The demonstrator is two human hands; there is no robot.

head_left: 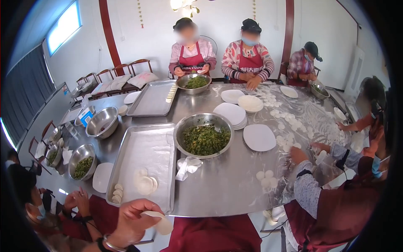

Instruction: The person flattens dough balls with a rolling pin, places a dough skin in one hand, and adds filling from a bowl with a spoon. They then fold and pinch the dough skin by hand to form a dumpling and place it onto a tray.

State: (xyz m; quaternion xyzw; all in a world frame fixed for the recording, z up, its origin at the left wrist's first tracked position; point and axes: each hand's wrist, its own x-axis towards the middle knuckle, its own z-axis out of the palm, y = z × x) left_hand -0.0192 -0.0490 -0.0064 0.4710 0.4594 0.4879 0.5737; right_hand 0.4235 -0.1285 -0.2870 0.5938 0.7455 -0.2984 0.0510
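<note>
My left hand (133, 222), with a bracelet at the wrist, is raised at the near edge of the table. Its thumb and fingers pinch a round dough wrapper (163, 225), which hangs bent from the fingertips. Just beyond the hand lies a metal tray (157, 161). On it are a small pile of flat wrappers (144, 185) and several folded dumplings (117, 194) along the left side. A large steel bowl of chopped green filling (205, 140) stands to the right of the tray. My right hand is out of view.
A crumpled white cloth (188, 166) lies below the filling bowl. White plates (259, 137) are mid-table. Floured wrappers (267, 180) lie at right, near a co-worker's hands (299, 155). Another person's hands (77, 202) are close on my left. A second tray (152, 98) sits farther back.
</note>
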